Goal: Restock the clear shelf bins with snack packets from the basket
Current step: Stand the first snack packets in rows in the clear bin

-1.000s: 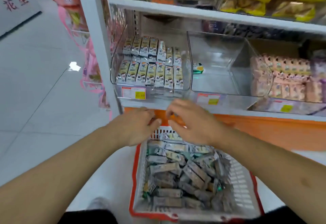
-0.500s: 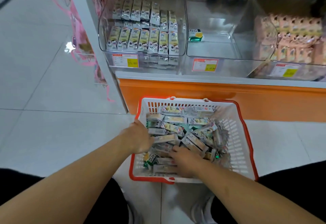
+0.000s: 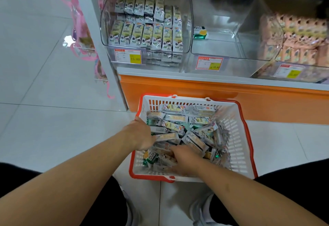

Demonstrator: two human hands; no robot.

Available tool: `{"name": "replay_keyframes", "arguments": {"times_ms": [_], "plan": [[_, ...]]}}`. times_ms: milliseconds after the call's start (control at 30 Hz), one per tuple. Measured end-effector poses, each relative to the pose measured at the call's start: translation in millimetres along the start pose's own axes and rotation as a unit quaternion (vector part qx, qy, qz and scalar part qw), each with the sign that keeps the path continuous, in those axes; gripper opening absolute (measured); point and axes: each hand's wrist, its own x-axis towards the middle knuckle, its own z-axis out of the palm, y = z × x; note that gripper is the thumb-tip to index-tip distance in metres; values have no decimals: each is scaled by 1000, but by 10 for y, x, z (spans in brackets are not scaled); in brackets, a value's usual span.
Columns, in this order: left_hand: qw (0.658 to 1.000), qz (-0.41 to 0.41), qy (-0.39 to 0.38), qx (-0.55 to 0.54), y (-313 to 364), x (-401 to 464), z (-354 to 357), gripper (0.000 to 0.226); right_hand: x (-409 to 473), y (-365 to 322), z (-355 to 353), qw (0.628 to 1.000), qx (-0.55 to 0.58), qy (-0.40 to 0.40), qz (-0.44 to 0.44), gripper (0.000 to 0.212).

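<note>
A white basket with a red rim [image 3: 239, 136] stands on the floor below the shelf, heaped with snack packets [image 3: 175, 118]. My left hand [image 3: 140, 135] is in the basket's left side, fingers curled at the end of a pale packet [image 3: 167, 136]. My right hand [image 3: 184, 158] digs into the near part of the heap, its fingertips buried among the packets. Above, the left clear bin [image 3: 105, 29] holds neat rows of packets [image 3: 146, 35]. The middle clear bin [image 3: 231, 54] holds a single green and yellow packet [image 3: 200, 32].
A third bin at the right holds pink packets [image 3: 295, 38]. Price tags [image 3: 128, 56] sit on the bin fronts above an orange shelf base [image 3: 195, 90]. A white upright [image 3: 99, 38] and pink hanging goods [image 3: 80, 29] stand to the left, on a tiled floor.
My hands dropped from shelf height into the basket and my view tilted down. Over the last half second they have barely shifted among the packets.
</note>
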Motion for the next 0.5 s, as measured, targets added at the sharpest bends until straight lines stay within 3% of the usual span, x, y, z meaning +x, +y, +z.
{"name": "replay_keyframes", "arguments": {"times_ms": [100,300,500], "plan": [[1000,10,0,-13,-54,8,-8,79,-99,-58,-82,999,16,-25,-20,22],[999,49,12,14,-77,-199,-407,30,-326,-189,-765,993,108,12,-49,51],[967,161,-26,-194,-34,-529,-795,49,-733,-325,-1771,979,116,117,-123,57]]}}
